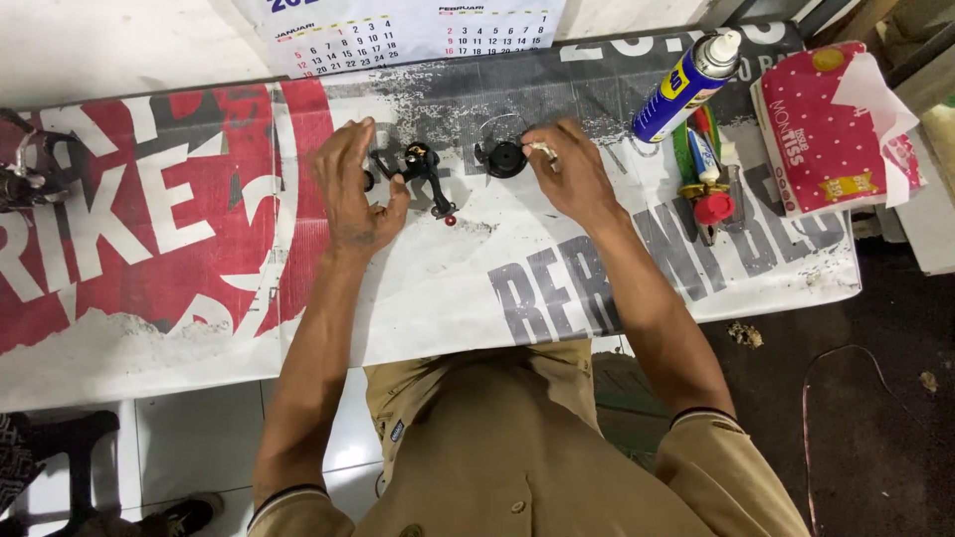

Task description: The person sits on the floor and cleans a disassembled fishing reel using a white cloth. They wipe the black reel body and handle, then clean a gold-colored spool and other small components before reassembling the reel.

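Your work surface is a long table (149,328) draped in a printed banner, red with white shapes on your left and white with grey lettering on your right. A wall calendar (408,30) hangs over the table's far edge. At the far right lies a red dotted tissue pack (826,124) with a white sheet sticking out of its top. Just left of it a blue and yellow spray can (686,88) lies tilted, its white nozzle pointing away from you. Below the can sits a small cluster of tools (706,184), among them a red cap and green handles; what each one is cannot be told. At the far left edge a metal device (25,169) is only partly in view.

Your left hand (350,189) rests on the banner with its fingers spread wide, thumb and fingertips touching the black fishing reel body (420,169), which lies near the middle of the table towards the far edge. A small red knob (451,220) ends its handle, pointing towards you.

Just right of the reel body sits a round black spool (504,157). Your right hand (569,174) is beside it, the fingers narrowed in a pinch on a small pale part (543,151) that is too small to identify.
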